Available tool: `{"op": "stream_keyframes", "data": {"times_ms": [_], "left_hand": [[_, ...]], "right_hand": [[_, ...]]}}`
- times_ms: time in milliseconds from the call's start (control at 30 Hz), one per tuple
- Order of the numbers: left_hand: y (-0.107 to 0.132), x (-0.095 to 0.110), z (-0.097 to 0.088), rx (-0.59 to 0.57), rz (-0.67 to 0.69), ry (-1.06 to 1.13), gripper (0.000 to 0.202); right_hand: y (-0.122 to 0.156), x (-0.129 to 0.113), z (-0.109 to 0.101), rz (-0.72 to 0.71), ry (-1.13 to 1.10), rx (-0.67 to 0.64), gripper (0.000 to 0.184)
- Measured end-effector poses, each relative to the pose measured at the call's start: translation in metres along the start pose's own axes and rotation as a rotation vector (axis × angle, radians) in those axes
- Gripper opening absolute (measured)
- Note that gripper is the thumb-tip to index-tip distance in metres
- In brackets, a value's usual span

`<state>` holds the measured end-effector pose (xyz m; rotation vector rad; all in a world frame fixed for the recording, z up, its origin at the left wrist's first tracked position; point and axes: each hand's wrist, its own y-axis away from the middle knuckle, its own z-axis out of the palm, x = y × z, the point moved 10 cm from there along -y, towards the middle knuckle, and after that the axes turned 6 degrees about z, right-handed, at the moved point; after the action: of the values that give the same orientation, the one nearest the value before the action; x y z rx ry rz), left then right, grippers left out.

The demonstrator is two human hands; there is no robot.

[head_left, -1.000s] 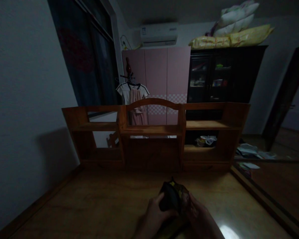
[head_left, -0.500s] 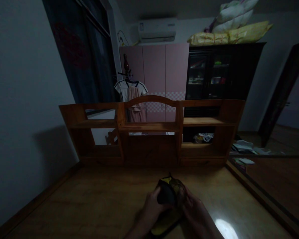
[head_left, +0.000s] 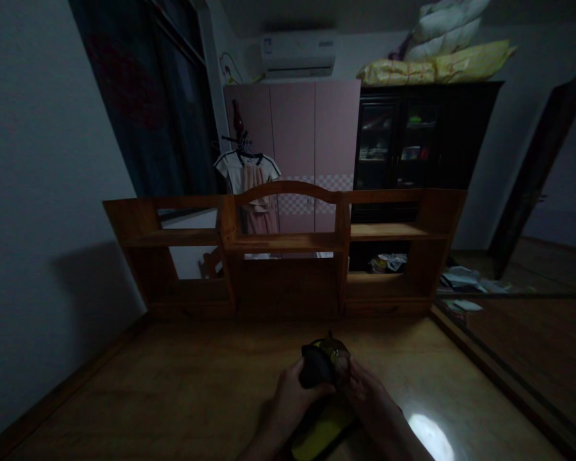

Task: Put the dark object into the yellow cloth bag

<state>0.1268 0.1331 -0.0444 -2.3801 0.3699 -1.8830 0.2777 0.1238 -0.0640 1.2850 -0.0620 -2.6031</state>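
Observation:
Low in the middle of the head view, a black-and-yellow item [head_left: 315,368] is held between my two hands over the wooden surface. Its kind is hard to make out in the dim light. My left hand [head_left: 292,394] is closed around the rounded black part, thumb across its lower edge. On the other side, my right hand [head_left: 370,392] grips the brownish, crumpled-looking part with bent fingers. A yellow panel [head_left: 322,430] with dark edging hangs below, between my wrists. Some of my fingertips are hidden behind the item.
The wooden surface [head_left: 182,378] spreads around my hands, with a bright reflection [head_left: 431,436] at right. A wooden shelf unit [head_left: 288,243] stands along its far edge. A raised wooden rail [head_left: 484,371] borders the right side; a pale wall [head_left: 33,256] rises at left.
The black part has turned slightly, and less yellow shows at the item's top while the lower yellow panel shows more plainly. Both hands keep their hold. The room has shifted slightly left in view.

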Motion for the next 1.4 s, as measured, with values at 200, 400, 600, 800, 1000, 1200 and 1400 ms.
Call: {"op": "stream_keyframes", "data": {"times_ms": [200,400,600,800,1000,1200,1400], "left_hand": [[-0.001,0.007,0.007,-0.04,0.054,0.248,0.058],[-0.004,0.008,0.015,-0.097,0.102,0.362,0.068],[-0.002,-0.001,0.018,-0.101,0.085,0.349,0.068],[0.001,-0.004,0.023,-0.071,0.098,0.169,0.087],[0.0,0.009,0.022,-0.095,0.109,0.223,0.073],[-0.002,0.007,0.022,-0.139,0.15,0.21,0.082],[0.0,0.008,0.029,-0.197,0.23,0.192,0.09]], "right_hand": [[0.011,-0.003,0.011,0.002,0.132,0.043,0.048],[0.028,-0.026,0.0,-0.182,0.474,0.247,0.04],[0.022,-0.022,0.008,-0.171,0.522,0.177,0.038],[0.014,-0.017,0.006,-0.11,0.486,0.159,0.037],[0.016,-0.006,-0.022,-0.18,0.529,0.337,0.039],[0.027,-0.01,-0.021,-0.301,0.574,0.358,0.041],[0.03,-0.012,-0.006,-0.314,0.592,0.227,0.037]]}}
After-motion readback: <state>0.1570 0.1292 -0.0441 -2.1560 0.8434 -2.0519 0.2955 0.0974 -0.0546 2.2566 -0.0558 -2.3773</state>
